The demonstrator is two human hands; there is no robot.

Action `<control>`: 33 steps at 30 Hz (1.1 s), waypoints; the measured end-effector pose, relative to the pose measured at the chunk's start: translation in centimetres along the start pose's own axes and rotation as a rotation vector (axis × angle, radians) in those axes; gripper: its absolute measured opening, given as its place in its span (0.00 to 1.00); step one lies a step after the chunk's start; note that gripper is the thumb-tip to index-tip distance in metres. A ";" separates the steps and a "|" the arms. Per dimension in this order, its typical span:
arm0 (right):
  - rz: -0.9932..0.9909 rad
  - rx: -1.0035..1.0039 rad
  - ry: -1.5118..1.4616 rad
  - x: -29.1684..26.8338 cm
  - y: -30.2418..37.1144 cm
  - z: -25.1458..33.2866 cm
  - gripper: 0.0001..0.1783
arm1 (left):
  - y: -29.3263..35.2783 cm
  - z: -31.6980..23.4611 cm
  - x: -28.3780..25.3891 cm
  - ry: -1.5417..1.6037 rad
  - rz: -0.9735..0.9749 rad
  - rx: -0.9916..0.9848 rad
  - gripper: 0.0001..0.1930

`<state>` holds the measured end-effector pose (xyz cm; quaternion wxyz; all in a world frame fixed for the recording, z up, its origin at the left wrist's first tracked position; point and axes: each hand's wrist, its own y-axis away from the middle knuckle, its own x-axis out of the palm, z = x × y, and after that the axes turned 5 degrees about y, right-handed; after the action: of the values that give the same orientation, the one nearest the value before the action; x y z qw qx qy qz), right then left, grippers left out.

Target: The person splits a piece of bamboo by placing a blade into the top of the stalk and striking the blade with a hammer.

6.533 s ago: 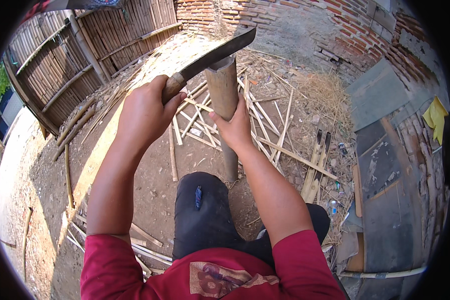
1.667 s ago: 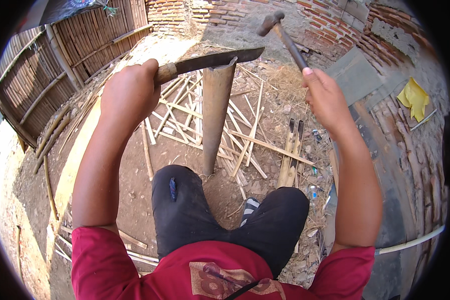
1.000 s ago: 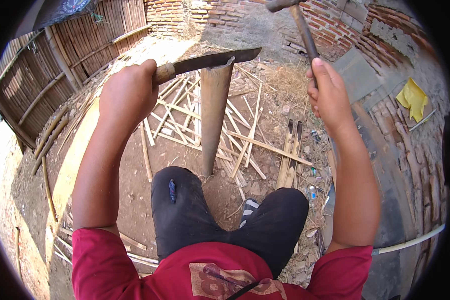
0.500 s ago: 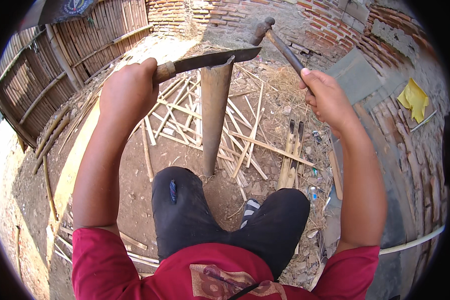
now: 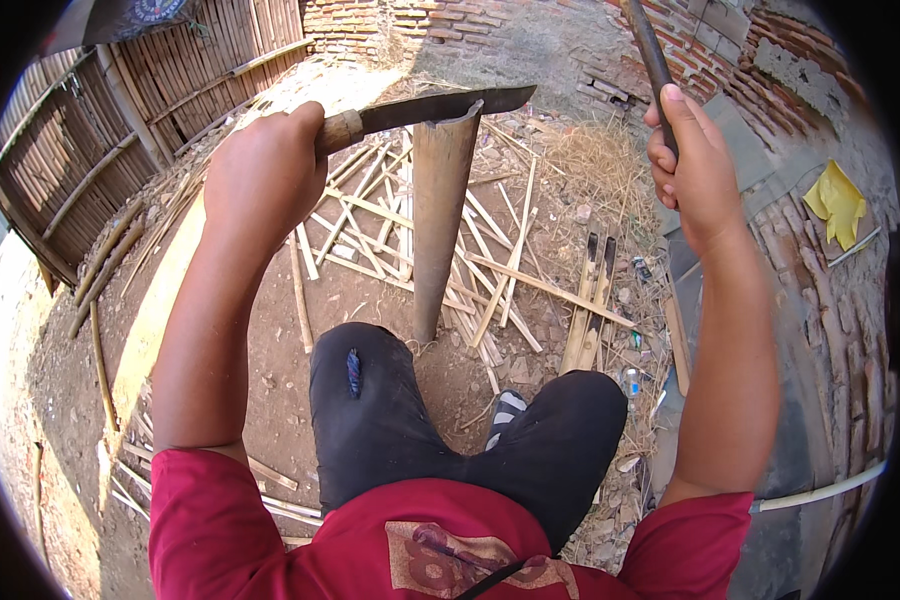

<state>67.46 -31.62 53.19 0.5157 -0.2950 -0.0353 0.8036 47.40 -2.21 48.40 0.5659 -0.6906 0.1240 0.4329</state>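
Observation:
My left hand is closed round the wooden handle of a machete. Its dark blade lies crosswise at the top end of a thick brown post standing on the ground in front of my knees. A jagged bit of the post's rim sticks up beside the blade; I cannot tell whether the edge has bitten in. Raised off to the right, my right hand grips a hammer by its dark handle, thumb along the shaft. The hammer's head is out of the picture.
Pale split strips lie scattered on the dirt around the post. Two dark-tipped slats lie further right. A bamboo fence stands at left, a brick wall behind, and a yellow scrap at right.
My right hand has swung the hammer up and to the right, taking its head out of view. The machete still lies across the post top; the whole view has shifted slightly.

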 end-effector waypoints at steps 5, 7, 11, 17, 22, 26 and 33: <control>0.141 0.137 0.207 1.9 -0.1 -2.9 0.24 | 0.1 -0.1 -0.3 -0.057 0.051 -0.022 0.06; 0.116 0.152 0.046 1.4 0.3 -1.4 0.23 | 0.1 0.0 -0.6 -0.067 0.027 -0.011 0.06; -0.019 -0.080 -0.095 1.0 -0.1 -1.3 0.22 | 0.4 0.0 -0.7 -0.051 0.013 0.006 0.05; 0.118 0.092 0.028 2.3 -0.2 -2.5 0.22 | 0.4 0.5 -0.4 -0.032 0.024 -0.002 0.07; -0.028 -0.062 -0.170 1.3 0.4 -1.3 0.21 | 0.2 0.1 -0.2 -0.017 -0.019 0.008 0.07; 0.163 -0.020 0.375 4.7 -0.2 -6.1 0.23 | 0.5 -0.2 -0.4 -0.010 0.020 0.001 0.07; 0.028 0.031 -0.151 1.9 1.1 -1.4 0.22 | 0.2 0.1 -0.7 -0.029 0.021 -0.036 0.07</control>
<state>66.69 -30.84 50.83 0.5046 -0.2258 -0.0575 0.8313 46.79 -2.36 48.80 0.5504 -0.6931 0.1151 0.4510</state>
